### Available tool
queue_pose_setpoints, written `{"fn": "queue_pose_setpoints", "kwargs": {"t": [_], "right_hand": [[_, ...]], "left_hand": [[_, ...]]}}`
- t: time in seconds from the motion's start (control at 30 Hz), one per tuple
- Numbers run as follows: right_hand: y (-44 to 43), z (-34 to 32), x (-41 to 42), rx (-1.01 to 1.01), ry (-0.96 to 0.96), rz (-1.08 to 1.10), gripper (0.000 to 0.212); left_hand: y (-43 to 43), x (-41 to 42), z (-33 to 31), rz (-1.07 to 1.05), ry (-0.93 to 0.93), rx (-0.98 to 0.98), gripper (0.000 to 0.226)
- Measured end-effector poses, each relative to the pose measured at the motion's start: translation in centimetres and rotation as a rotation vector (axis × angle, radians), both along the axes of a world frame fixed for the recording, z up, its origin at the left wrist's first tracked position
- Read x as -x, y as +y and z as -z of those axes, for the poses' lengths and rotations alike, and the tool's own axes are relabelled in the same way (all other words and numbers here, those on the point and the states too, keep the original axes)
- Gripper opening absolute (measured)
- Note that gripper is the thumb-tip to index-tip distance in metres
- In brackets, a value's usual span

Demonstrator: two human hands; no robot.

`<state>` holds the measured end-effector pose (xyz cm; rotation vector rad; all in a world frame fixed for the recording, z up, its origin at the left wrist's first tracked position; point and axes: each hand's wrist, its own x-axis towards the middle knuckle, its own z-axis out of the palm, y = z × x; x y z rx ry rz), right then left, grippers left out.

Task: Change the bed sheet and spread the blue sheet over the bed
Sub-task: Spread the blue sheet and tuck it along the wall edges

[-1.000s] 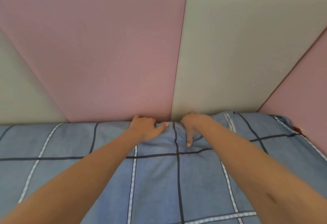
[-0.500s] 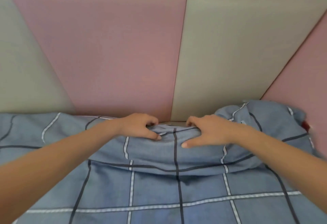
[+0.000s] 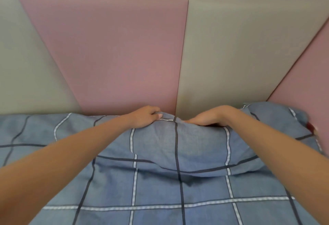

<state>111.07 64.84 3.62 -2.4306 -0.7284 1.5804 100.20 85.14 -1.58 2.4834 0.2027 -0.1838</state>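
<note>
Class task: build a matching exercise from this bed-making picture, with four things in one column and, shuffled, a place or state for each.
1 left hand
2 right hand
3 blue checked sheet
4 middle pink wall panel

a upright behind both hands
b bunched into a raised fold
c grips the fold left of the dark stripe
d holds the fold right of the dark stripe

Pairs: 1-c, 2-d, 3-b, 4-a

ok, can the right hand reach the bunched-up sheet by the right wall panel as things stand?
Probably yes: the right hand sits beside that bunched blue sheet, nothing between them, though it grips the edge now.
</note>
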Motion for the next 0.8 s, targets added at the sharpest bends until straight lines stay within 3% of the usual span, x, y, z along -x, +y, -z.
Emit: {"fn": "queue_pose_setpoints", "kwargs": {"t": [0.1,0.2,0.27,0.4,0.5,0.7,0.8], "right_hand": [[0.3,0.8,0.3,0.042,0.017,-0.041,0.047],[0.1,2.0,-0.2,-0.038,0.000,0.048,0.052],[-0.3,2.6,-0.6,-0.151,-0.031,0.155,0.049],[-0.5,2.5,-0.9,-0.209,0.021,0.250,0.037],[-0.2,2.1,-0.9,-0.078,-0.016,0.141,0.044],[1.7,2.9,-0.6,0.076,-0.164,-0.058,0.047],[1.2,4.7,-0.6,0.002,-0.132,0.032,0.045]], "left_hand": [[-1.1,-0.7,0.6,-0.087,-0.081,-0.001,0.021],[-2.5,0.7,0.8,-0.141,-0.053,-0.146,0.036],[-2.9,1.5,0.0,-0.121,0.170,-0.178,0.057],[-0.4,1.1,-2.7,-0.262,0.705,0.247,0.087],[0.4,0.5,-2.7,-0.201,0.791,0.325,0.098],[1.6,1.6,1.8,-0.244,0.664,0.326,0.056],[1.7,1.7,2.3,-0.168,0.581,0.470,0.030]]}}
